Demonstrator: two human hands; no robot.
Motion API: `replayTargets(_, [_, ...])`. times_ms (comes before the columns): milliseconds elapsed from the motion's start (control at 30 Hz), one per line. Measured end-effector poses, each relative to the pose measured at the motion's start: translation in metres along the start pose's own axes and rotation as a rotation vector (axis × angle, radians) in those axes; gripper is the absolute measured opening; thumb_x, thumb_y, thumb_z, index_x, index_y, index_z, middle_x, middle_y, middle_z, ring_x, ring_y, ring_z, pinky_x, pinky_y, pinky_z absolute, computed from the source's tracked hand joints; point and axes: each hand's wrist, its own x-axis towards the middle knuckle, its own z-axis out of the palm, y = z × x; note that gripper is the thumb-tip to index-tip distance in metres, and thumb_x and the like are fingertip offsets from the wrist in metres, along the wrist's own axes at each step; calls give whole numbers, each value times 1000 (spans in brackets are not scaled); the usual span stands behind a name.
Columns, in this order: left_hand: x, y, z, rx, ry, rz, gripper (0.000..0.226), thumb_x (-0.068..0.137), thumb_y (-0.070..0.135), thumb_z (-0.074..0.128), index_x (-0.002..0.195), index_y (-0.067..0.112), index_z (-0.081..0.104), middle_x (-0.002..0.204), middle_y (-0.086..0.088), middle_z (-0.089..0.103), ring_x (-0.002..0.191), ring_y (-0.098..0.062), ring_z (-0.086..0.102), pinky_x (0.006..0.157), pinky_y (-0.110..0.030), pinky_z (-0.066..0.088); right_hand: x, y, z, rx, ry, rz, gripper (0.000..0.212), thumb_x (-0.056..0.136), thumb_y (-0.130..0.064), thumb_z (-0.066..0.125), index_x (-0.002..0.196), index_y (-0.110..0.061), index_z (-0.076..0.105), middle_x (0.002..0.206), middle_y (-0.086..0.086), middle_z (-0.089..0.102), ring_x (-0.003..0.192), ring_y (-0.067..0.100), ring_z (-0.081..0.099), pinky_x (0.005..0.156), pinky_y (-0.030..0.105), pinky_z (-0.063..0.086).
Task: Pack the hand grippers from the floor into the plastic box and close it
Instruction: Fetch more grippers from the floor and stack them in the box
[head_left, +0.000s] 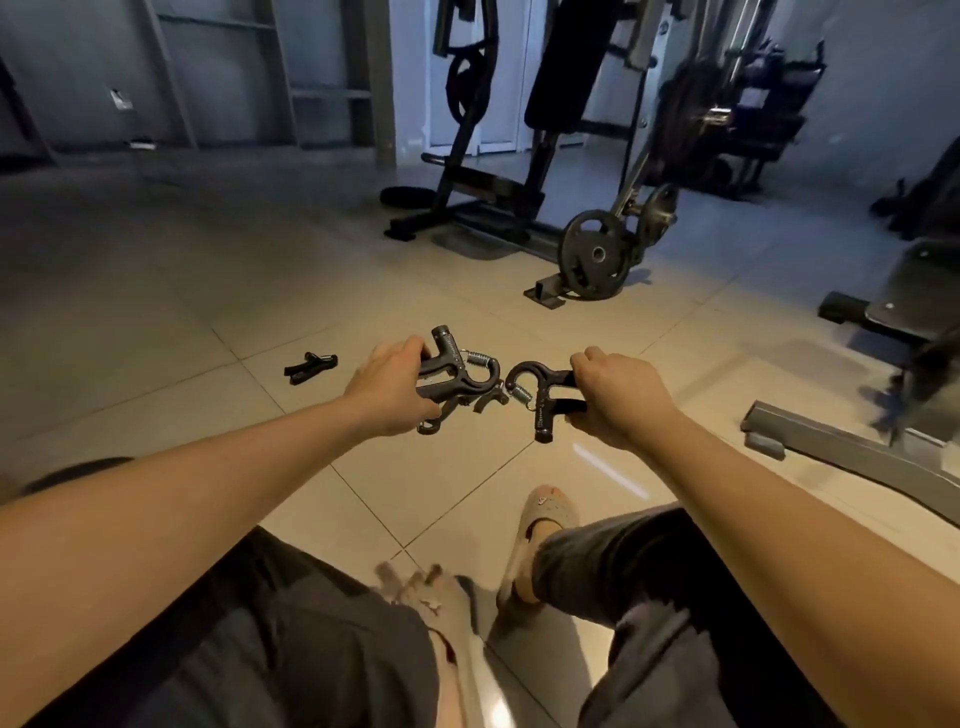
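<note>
My left hand (388, 387) is closed around black hand grippers (457, 376) with a steel spring; a second gripper seems to hang beneath the first. My right hand (613, 397) grips the handles of another black hand gripper (537, 392), its spring end pointing left. Both are held above the tiled floor, their hooked ends almost touching. One more black hand gripper (310, 365) lies on the floor, to the left of my left hand. No plastic box shows in the head view.
A weight machine with a plate (592, 254) stands ahead on the floor. A padded bench (904, 312) and a grey metal bar (831, 447) sit at the right. My legs and slippers (545, 519) fill the bottom of the view.
</note>
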Motion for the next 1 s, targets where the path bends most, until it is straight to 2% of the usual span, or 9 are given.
replayTargets(167, [-46, 44, 6, -35, -57, 89, 61, 74, 31, 85, 122, 23, 47, 115, 0, 52, 103, -21, 52, 85, -40, 52, -94, 27, -23, -49, -25, 81, 45, 85, -45, 71, 116, -17, 52, 105, 3, 57, 82, 22, 58, 64, 35, 50])
replayTargets(300, [-74, 75, 31, -63, -135, 133, 61, 72, 32, 87, 119, 26, 49, 113, -3, 53, 96, -20, 55, 85, -42, 54, -170, 58, -44, -47, -80, 210, 45, 85, -46, 72, 115, -19, 52, 108, 1, 58, 90, 24, 60, 66, 36, 50])
replayTargets(400, [-84, 117, 46, -100, -205, 176, 65, 72, 33, 88, 123, 24, 48, 116, -4, 55, 97, -23, 58, 81, -40, 55, -226, 90, -60, -58, -102, 306, 47, 84, -45, 74, 118, -20, 52, 112, 1, 59, 95, 24, 61, 68, 34, 48])
replayTargets(533, [-105, 185, 66, -180, -237, 304, 61, 71, 35, 88, 116, 27, 47, 116, -4, 56, 99, -23, 57, 86, -44, 55, -299, 129, -80, -26, -118, 437, 53, 81, -44, 78, 122, -23, 54, 117, -1, 62, 100, 21, 61, 83, 36, 56])
replayTargets(600, [-121, 217, 79, -177, -284, 362, 59, 72, 34, 87, 115, 26, 48, 115, -4, 57, 99, -22, 57, 84, -43, 55, -332, 143, -86, 21, -124, 523, 54, 78, -43, 81, 122, -24, 55, 116, -2, 62, 100, 20, 61, 85, 37, 56])
replayTargets(767, [-168, 298, 108, -149, -367, 536, 58, 74, 30, 87, 116, 26, 47, 115, -3, 55, 95, -18, 57, 62, -24, 44, -411, 165, -80, 64, -149, 689, 44, 78, -47, 80, 107, -24, 56, 103, -2, 62, 87, 17, 57, 78, 37, 55])
replayTargets(900, [-214, 364, 126, -101, -430, 652, 58, 76, 25, 86, 121, 19, 49, 113, -3, 57, 94, -19, 58, 62, -23, 45, -489, 184, -68, 97, -167, 801, 46, 78, -47, 81, 107, -21, 57, 102, -3, 62, 85, 18, 58, 77, 36, 55])
replayTargets(1000, [-252, 406, 144, -78, -462, 719, 58, 76, 26, 86, 121, 18, 50, 112, -2, 58, 94, -20, 58, 68, -28, 46, -543, 203, -69, 101, -165, 849, 42, 80, -47, 80, 99, -26, 49, 94, -7, 54, 80, 16, 51, 69, 31, 43])
